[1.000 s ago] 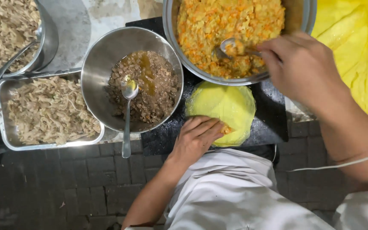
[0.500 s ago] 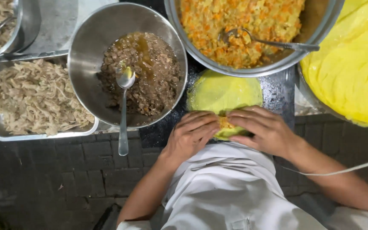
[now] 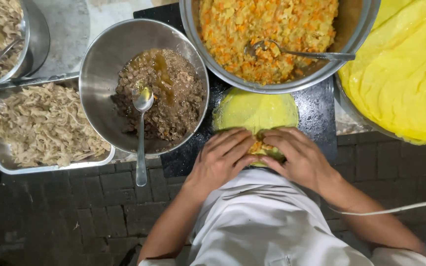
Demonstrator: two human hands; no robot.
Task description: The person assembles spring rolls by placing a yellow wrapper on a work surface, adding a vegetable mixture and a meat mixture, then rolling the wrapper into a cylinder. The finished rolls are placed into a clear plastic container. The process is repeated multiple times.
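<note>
Your left hand (image 3: pixel 221 158) and right hand (image 3: pixel 299 157) both pinch the near edge of the yellow wrapper (image 3: pixel 255 114), folding it over orange filling (image 3: pixel 261 147). Wrapper lies on the black board (image 3: pixel 316 111), below the bowl of orange mix (image 3: pixel 272 34).

Left hand (image 3: pixel 225 157): palm down, fingers held together and pointing far and right, tips curled inward toward the other hand.
Right hand (image 3: pixel 297 157): palm down, fingers pointing left, tips bent and nearly meeting the left hand's.
Forearms: both bare, angling in from the near edge, converging at the centre.
</note>
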